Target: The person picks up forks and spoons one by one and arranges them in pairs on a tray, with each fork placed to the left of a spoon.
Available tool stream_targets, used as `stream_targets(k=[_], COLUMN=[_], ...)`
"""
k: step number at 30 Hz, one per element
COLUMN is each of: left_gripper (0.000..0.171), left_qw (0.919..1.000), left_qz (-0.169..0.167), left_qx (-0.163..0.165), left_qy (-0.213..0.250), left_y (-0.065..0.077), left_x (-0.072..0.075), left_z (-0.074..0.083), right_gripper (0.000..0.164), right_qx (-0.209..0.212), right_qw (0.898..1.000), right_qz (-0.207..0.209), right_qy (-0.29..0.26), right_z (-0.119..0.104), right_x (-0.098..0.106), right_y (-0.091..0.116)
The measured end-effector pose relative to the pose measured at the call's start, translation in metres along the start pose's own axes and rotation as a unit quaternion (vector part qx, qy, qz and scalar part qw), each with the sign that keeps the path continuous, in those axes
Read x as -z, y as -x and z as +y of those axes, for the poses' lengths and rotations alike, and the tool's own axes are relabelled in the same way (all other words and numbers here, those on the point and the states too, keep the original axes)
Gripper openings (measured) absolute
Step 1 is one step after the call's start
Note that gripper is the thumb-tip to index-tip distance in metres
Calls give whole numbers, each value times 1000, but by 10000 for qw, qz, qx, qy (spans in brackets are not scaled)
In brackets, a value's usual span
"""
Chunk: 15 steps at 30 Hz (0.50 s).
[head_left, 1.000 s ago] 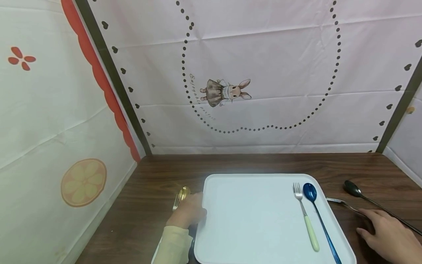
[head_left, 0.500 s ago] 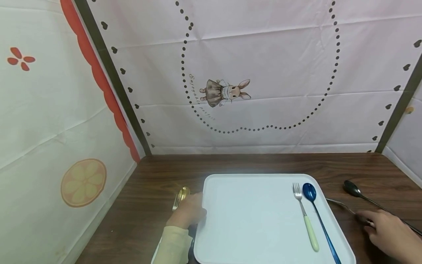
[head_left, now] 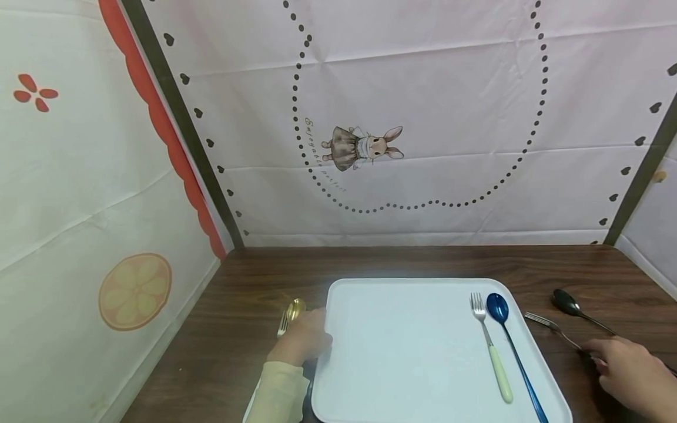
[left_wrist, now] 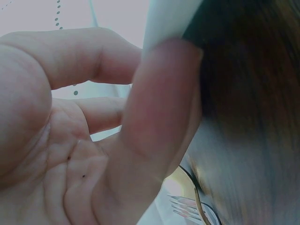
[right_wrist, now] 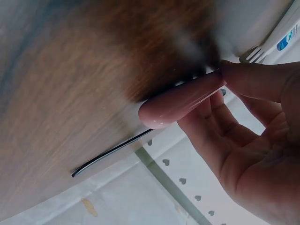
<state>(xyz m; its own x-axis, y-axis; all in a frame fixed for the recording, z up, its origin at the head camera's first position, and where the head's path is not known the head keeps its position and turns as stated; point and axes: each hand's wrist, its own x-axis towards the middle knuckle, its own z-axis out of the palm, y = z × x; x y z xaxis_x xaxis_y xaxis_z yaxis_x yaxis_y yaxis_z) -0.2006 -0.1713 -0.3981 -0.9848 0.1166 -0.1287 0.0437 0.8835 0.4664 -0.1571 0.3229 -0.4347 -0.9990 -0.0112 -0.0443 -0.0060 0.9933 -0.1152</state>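
Note:
My left hand [head_left: 302, 339] grips the left edge of a white rectangular tray [head_left: 396, 346]; the left wrist view shows the tray's edge [left_wrist: 168, 21] between thumb and fingers. On the tray's right side lie a fork with a pale green handle [head_left: 499, 373] and a blue spoon [head_left: 497, 307]. Right of the tray, my right hand [head_left: 632, 367] pinches a fork [head_left: 552, 326] by its handle, tines pointing toward the tray. The handle [right_wrist: 180, 104] looks pinkish brown in the right wrist view. Beside that hand lies a dark spoon [head_left: 566, 302], its handle partly hidden by the hand.
Beyond my left hand, a gold spoon [head_left: 295, 309] and another fork [head_left: 282, 325] lie on the brown wooden table [head_left: 402, 261], partly covered by the hand. Printed cloth walls [head_left: 449, 117] enclose the table at the back and both sides.
My right hand has closed its fingers on the fork's handle and shifted slightly right. The fork has turned, so its tines show more plainly. My left hand and the tray have stayed put.

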Motion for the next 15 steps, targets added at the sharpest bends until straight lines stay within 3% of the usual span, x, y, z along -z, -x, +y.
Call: stream_targets(k=[15], left_gripper=[41], left_qw=[10000], left_qz=[18], left_qx=[-25], left_qy=[-62], left_y=[-2], left_x=[-1], left_z=[-1], right_gripper=[34], right_qx=[86], right_qw=[9986], right_qz=[184], right_qy=[-494], right_z=[-5], right_x=[1], right_y=[5])
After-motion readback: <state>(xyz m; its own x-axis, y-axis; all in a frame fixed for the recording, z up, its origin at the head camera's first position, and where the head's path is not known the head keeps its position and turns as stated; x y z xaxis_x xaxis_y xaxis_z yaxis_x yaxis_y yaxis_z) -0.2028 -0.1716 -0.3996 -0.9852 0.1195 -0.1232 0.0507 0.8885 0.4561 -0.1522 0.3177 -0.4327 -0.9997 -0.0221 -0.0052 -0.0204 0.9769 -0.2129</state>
